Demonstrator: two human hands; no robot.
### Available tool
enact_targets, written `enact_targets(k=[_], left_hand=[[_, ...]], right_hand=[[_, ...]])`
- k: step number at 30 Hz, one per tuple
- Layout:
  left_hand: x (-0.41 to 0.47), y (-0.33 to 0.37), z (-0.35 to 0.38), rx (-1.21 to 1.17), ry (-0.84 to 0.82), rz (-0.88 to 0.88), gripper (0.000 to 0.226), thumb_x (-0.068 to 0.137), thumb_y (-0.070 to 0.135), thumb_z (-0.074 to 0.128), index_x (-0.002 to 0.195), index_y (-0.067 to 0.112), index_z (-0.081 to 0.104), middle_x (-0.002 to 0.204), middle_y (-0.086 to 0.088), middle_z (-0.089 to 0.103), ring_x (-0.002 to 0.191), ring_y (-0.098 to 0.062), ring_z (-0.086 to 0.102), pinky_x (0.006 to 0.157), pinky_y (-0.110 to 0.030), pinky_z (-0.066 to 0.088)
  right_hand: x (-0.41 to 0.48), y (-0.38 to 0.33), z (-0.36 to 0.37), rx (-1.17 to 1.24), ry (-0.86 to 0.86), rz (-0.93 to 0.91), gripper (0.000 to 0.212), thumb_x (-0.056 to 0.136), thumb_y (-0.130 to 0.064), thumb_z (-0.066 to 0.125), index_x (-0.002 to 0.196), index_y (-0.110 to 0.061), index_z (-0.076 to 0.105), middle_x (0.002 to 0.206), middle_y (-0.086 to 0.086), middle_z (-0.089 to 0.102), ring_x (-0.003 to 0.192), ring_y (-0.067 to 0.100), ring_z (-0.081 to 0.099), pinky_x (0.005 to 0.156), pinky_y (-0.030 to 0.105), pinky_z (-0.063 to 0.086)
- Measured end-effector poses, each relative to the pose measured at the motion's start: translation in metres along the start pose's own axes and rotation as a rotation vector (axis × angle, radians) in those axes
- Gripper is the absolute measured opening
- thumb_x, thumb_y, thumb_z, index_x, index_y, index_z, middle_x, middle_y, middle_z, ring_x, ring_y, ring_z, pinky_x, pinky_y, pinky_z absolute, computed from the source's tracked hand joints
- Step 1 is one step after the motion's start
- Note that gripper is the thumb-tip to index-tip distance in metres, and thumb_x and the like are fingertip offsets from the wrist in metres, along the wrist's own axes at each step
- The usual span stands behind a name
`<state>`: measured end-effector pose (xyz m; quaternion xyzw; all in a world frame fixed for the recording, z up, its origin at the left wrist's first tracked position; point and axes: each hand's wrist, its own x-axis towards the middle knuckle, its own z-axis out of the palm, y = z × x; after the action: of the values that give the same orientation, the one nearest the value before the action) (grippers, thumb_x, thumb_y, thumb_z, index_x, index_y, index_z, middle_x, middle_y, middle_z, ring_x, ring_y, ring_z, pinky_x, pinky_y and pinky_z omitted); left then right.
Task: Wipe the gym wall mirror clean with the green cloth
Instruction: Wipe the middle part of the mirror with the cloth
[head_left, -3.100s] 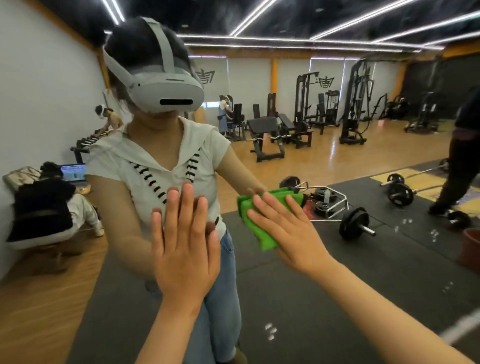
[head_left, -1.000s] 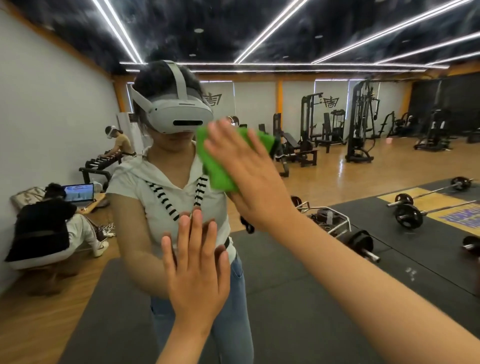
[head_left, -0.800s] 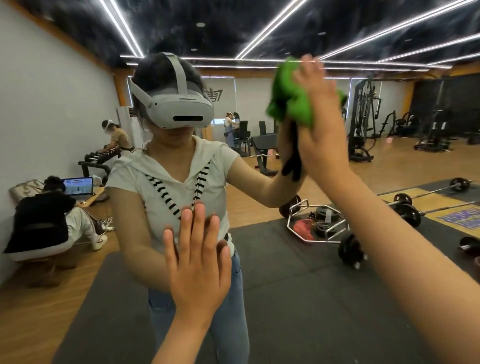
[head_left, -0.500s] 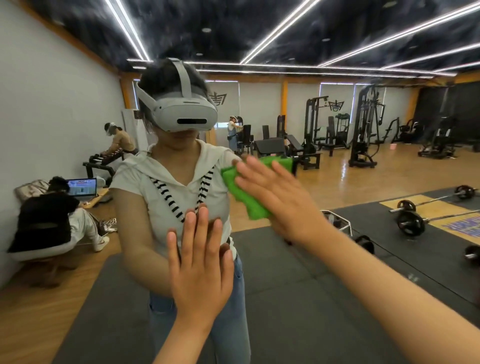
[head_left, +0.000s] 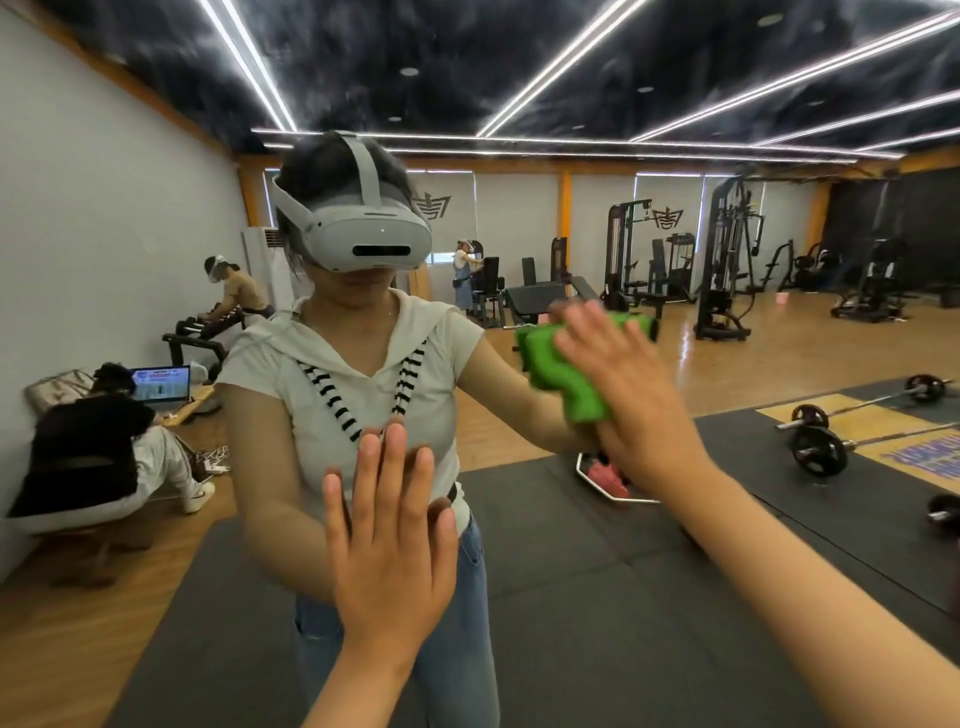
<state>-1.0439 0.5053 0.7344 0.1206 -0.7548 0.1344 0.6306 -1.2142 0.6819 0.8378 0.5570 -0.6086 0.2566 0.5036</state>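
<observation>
Head view, facing the wall mirror (head_left: 571, 597). The glass filled the frame and showed the gym behind in reflection.

- Right hand (head_left: 623, 395): fingers straight and spread, palm pressing the green cloth (head_left: 561, 364) flat against the glass at about chest height, to the right of the person's own reflection. No pinch seen; the cloth was trapped under the palm and fingers.
- Green cloth: bunched and lumpy, sticking out past the fingertips up and to the left. Only part of it looked to be meeting the glass.
- Left hand (head_left: 389, 535): fingers straight and close together, palm laid flat on the mirror lower down, bracing, well apart from the cloth.
- Reflected: white headset (head_left: 363, 234) on the wearer, barbell (head_left: 815, 447) on the black mat.

Step judged: mid-wipe, upper-middle zone. Smears too faint to read here, so progress could not be told.

Notes for doing it well:
1. Flatten or refold the cloth so a smooth face bears on the glass.
2. Even palm pressure, overlapping passes, top to bottom.
3. The bare left palm would likely leave prints, so wipe that patch last.
</observation>
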Motion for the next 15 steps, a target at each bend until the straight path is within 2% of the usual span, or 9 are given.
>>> enact_targets(k=[3, 5, 7, 9, 10, 12, 15], left_hand=[[-0.001, 0.0, 0.001, 0.006, 0.001, -0.002, 0.053, 0.101, 0.03, 0.042, 0.148, 0.007, 0.035, 0.169, -0.004, 0.009, 0.155, -0.024, 0.01, 0.126, -0.048, 0.007], [-0.001, -0.001, 0.001, 0.008, 0.003, -0.002, 0.053, 0.1, 0.029, 0.042, 0.148, 0.007, 0.036, 0.169, -0.004, 0.009, 0.155, -0.024, 0.01, 0.126, -0.048, 0.006], [-0.001, 0.0, 0.0, 0.007, 0.005, 0.001, 0.052, 0.1, 0.029, 0.042, 0.147, 0.007, 0.036, 0.169, -0.004, 0.009, 0.155, -0.024, 0.01, 0.126, -0.048, 0.006], [0.0, 0.0, 0.0, 0.002, 0.004, 0.003, 0.052, 0.101, 0.029, 0.042, 0.147, 0.007, 0.036, 0.169, -0.004, 0.009, 0.155, -0.024, 0.011, 0.126, -0.048, 0.007], [0.0, 0.0, 0.0, -0.001, 0.002, 0.002, 0.052, 0.101, 0.029, 0.042, 0.147, 0.007, 0.036, 0.169, -0.004, 0.009, 0.155, -0.024, 0.011, 0.126, -0.048, 0.007], [-0.001, 0.0, 0.001, 0.0, 0.0, 0.001, 0.052, 0.101, 0.029, 0.041, 0.147, 0.007, 0.036, 0.169, -0.004, 0.008, 0.155, -0.024, 0.011, 0.126, -0.048, 0.007], [-0.002, -0.001, 0.001, 0.003, -0.002, 0.0, 0.051, 0.103, 0.03, 0.04, 0.147, 0.006, 0.035, 0.169, -0.004, 0.008, 0.155, -0.024, 0.01, 0.126, -0.048, 0.007]], right_hand=[[0.011, 0.0, -0.007, 0.122, 0.158, 0.301, 0.063, 0.086, 0.0, 0.044, 0.149, -0.004, 0.036, 0.16, 0.013, 0.027, 0.153, 0.02, 0.01, 0.125, 0.039, 0.002], [0.005, -0.016, 0.001, 0.154, 0.165, 0.325, 0.061, 0.089, -0.006, 0.054, 0.147, -0.001, 0.038, 0.16, 0.016, 0.027, 0.154, 0.022, 0.01, 0.125, 0.04, 0.001], [-0.002, -0.029, 0.008, 0.165, 0.145, 0.299, 0.061, 0.096, -0.03, 0.057, 0.148, -0.003, 0.038, 0.161, 0.013, 0.022, 0.154, 0.022, 0.008, 0.124, 0.041, 0.001], [-0.003, -0.036, 0.007, 0.211, 0.126, 0.332, 0.068, 0.101, -0.052, 0.042, 0.149, -0.004, 0.037, 0.163, 0.01, 0.019, 0.155, 0.023, 0.007, 0.124, 0.042, 0.0], [-0.002, -0.038, 0.005, 0.239, 0.126, 0.35, 0.072, 0.102, -0.057, 0.034, 0.15, -0.003, 0.037, 0.163, 0.01, 0.019, 0.155, 0.023, 0.007, 0.124, 0.042, 0.0], [-0.001, -0.04, 0.003, 0.259, 0.124, 0.371, 0.073, 0.104, -0.058, 0.023, 0.15, -0.005, 0.037, 0.164, 0.009, 0.02, 0.155, 0.022, 0.007, 0.124, 0.04, -0.001], [-0.001, -0.04, 0.006, 0.223, 0.099, 0.379, 0.07, 0.105, -0.057, 0.015, 0.153, -0.009, 0.031, 0.165, 0.004, 0.015, 0.155, 0.021, 0.005, 0.124, 0.039, -0.003]])
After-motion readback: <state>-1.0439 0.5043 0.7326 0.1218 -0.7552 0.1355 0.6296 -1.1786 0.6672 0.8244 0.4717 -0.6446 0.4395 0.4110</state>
